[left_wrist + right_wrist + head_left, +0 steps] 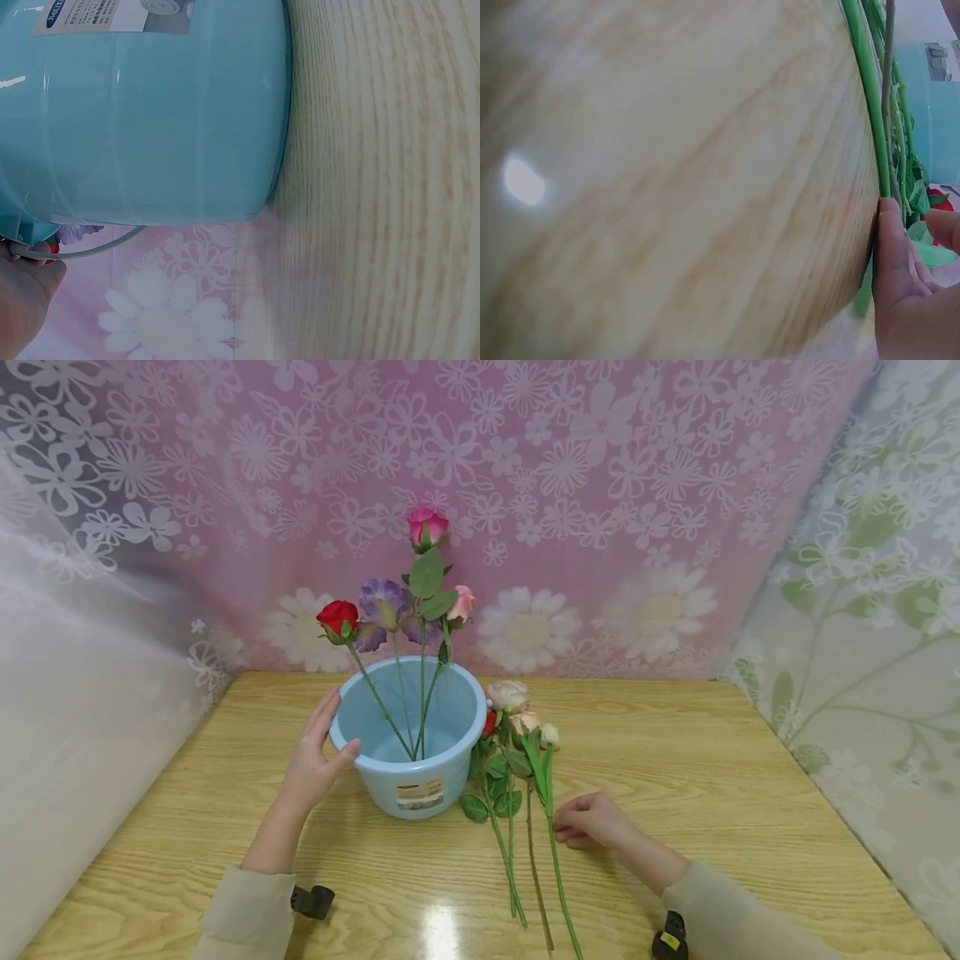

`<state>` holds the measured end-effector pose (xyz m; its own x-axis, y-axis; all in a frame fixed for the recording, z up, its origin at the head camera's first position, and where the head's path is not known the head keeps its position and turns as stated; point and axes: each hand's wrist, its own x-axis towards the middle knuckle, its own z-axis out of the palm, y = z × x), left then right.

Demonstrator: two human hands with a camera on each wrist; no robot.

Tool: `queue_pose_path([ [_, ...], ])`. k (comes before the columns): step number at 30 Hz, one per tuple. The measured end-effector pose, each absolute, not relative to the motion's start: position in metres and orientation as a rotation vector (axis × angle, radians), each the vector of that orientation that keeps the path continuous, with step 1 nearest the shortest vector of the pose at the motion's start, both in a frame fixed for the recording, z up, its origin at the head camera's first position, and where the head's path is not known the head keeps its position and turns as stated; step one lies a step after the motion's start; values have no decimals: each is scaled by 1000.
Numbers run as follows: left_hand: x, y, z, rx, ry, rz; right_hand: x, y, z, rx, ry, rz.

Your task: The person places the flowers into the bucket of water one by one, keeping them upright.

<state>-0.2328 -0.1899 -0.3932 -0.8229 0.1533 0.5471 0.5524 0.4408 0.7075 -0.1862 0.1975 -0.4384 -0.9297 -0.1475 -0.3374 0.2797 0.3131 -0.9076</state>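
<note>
A light blue plastic bucket [420, 789] stands upright on the table. My left hand [318, 760] holds its left rim, with the thumb over the edge and fingers along the outside; in the left wrist view that hand [26, 292] is beside the bucket's thin handle [97, 249]. Inside the bucket lean a red rose [337, 617], a purple iris [384, 603], a bright pink rose [427, 527] and a light pink rose [461, 603]. My right hand [592, 822] is low beside a white tulip [550, 737], fingertips at its green stem [875, 112], thumb apart from the fingers.
Right of the bucket, several flowers lie with the tulip: a pale cream rose [508, 696], a peach rose [525, 722] and a red one [490, 723], stems toward the near edge. The wooden table [675, 752] meets a pink floral curtain [600, 527] behind.
</note>
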Motion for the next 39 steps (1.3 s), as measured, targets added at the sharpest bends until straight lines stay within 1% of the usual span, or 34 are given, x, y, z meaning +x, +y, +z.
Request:
queue_pose_path([
  [5,-232,-190,-393,-591,-2301,-1346,-187,194,-441,174,2198,-1621],
  [10,-232,-190,-393,-595,-2301,-1344,-188,188,-443,172,2216,-1565],
  [39,-232,-189,-394,-593,-2293,-1372,-191,175,-446,17,2410,-1345],
])
